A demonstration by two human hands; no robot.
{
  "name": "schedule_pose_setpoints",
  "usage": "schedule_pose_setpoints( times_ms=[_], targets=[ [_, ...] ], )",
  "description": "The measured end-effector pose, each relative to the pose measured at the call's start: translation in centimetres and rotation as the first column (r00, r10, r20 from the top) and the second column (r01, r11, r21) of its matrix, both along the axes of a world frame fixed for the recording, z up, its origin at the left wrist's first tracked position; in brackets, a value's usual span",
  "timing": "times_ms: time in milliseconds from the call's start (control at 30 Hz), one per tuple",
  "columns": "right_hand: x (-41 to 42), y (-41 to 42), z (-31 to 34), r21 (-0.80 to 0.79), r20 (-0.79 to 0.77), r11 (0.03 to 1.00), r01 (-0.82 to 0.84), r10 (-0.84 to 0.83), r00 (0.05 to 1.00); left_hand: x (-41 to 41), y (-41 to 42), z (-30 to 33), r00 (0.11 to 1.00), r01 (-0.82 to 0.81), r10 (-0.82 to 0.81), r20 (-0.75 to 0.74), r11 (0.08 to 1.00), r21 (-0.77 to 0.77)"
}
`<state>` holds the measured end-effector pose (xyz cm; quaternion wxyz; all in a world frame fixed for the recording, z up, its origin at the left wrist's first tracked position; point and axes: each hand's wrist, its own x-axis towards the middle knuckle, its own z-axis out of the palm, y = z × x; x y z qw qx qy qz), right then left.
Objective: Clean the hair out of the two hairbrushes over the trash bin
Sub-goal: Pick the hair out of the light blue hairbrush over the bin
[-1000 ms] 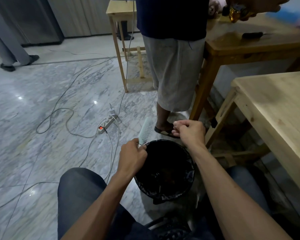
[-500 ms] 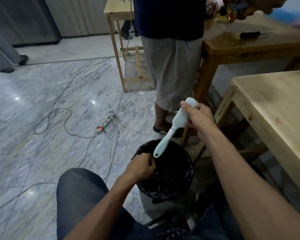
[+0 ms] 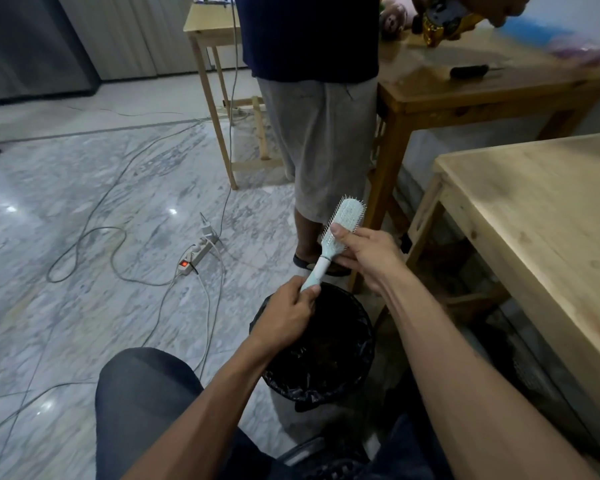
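A pale blue hairbrush (image 3: pixel 347 216) tilts up above the far rim of the trash bin (image 3: pixel 357 362), which is lined with a black bag. My left hand (image 3: pixel 288 313) grips the end of the brush's handle. My right hand (image 3: pixel 368 252) holds the lower part of the bristle head, thumb across the bristles. A dark object that may be the second brush (image 3: pixel 468 70) lies on the brown table at the back right.
A person in grey shorts (image 3: pixel 321 140) stands just beyond the bin. A light wooden table (image 3: pixel 541 216) is at my right, a brown table (image 3: pixel 465 88) behind it. A power strip (image 3: pixel 196 252) and cables lie on the marble floor to the left.
My left hand rose from the bin's rim and took hold of the brush handle. My right hand shifted down the brush head, and the brush now stands more upright.
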<state>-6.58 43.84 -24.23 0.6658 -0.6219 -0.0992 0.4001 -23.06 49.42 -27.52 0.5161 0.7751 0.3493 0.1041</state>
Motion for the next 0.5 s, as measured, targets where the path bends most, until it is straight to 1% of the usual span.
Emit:
schedule_pose_setpoints(
  times_ms=[67, 133, 233, 300, 367, 400, 500],
  targets=[
    [0.3, -0.6, 0.2, -0.067, -0.033, 0.997, -0.042, 0.040, 0.999, -0.4, 0.2, 0.1, 0.999, -0.011, 0.013, -0.039, 0.998, 0.056],
    [0.7, -1.1, 0.5, -0.137, -0.059, 0.988, -0.066, 0.058, 0.997, -0.8, 0.2, 0.2, 0.995, 0.015, 0.005, -0.103, 0.981, 0.194],
    [0.9, -1.1, 0.5, -0.243, -0.045, 0.969, -0.047, 0.037, 0.998, -1.5, 0.2, 0.3, 0.979, 0.090, 0.002, -0.203, 0.893, 0.442],
    [0.8, -1.0, 0.4, -0.330, 0.009, 0.942, -0.063, 0.070, 0.998, -2.0, 0.5, 0.4, 0.962, 0.127, 0.031, -0.272, 0.831, 0.542],
    [0.2, -1.2, 0.7, -0.421, 0.071, 0.902, -0.091, 0.133, 0.989, -2.6, 1.2, 0.6, 0.951, 0.126, 0.073, -0.299, 0.795, 0.593],
    [-0.2, -1.2, 0.8, -0.458, 0.103, 0.884, -0.094, 0.157, 0.982, -2.9, 1.7, 0.8, 0.954, 0.089, 0.105, -0.282, 0.797, 0.597],
    [-1.3, -1.1, 0.8, -0.478, 0.153, 0.870, -0.124, 0.221, 0.963, -3.9, 3.1, 1.1, 0.959, -0.024, 0.181, -0.216, 0.816, 0.578]
  ],
)
